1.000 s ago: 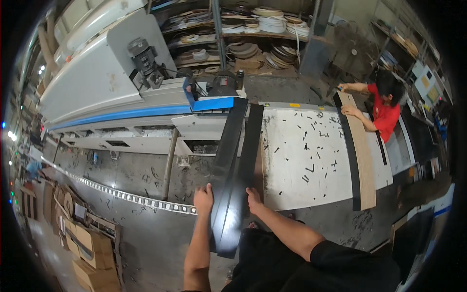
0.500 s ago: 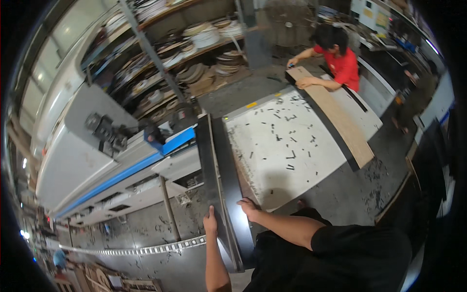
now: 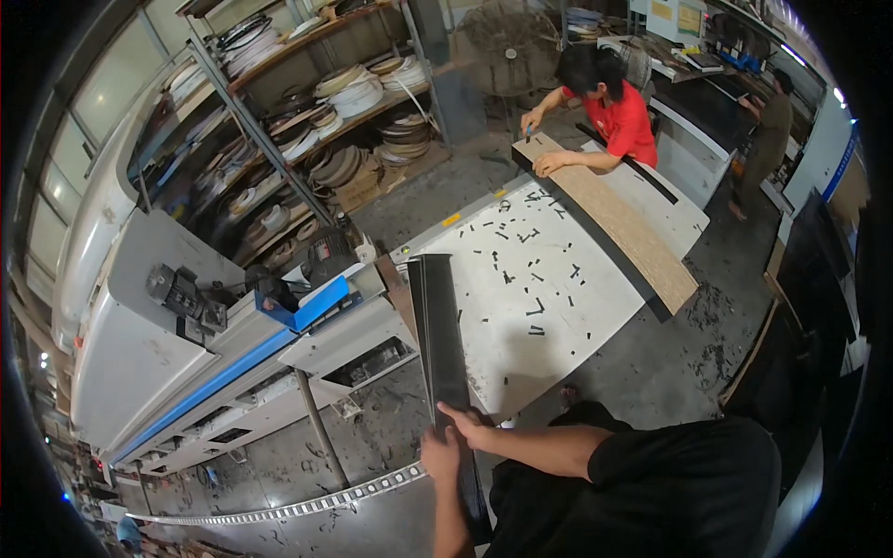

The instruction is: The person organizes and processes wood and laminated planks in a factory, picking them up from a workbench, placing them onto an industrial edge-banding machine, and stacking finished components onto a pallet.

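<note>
Both my hands grip long, narrow black boards (image 3: 441, 339) that run from my body over the left edge of the white worktable (image 3: 507, 358). They look stacked closely together; how many there are I cannot tell. My left hand (image 3: 441, 453) is closed round the left edge near the close end. Just above it, my right hand (image 3: 462, 426) is closed over the right edge. Small black strips lie scattered over the table. Across from me, a person in a red shirt (image 3: 633, 126) holds a small tool against a wood-grain board (image 3: 614, 219).
A long machine (image 3: 233, 391) with a blue strip stands to the left. A shelf rack (image 3: 344, 116) of coiled edging is behind it. A pale roller track (image 3: 307, 505) curves along the lower left. Dark panels (image 3: 791, 325) lean at the right, and another person (image 3: 767, 130) stands farther back.
The black boards, spread side by side before, have come together into a narrower stack. Their far end has moved right and nearer. My hands have come closer together. The view has shifted.
</note>
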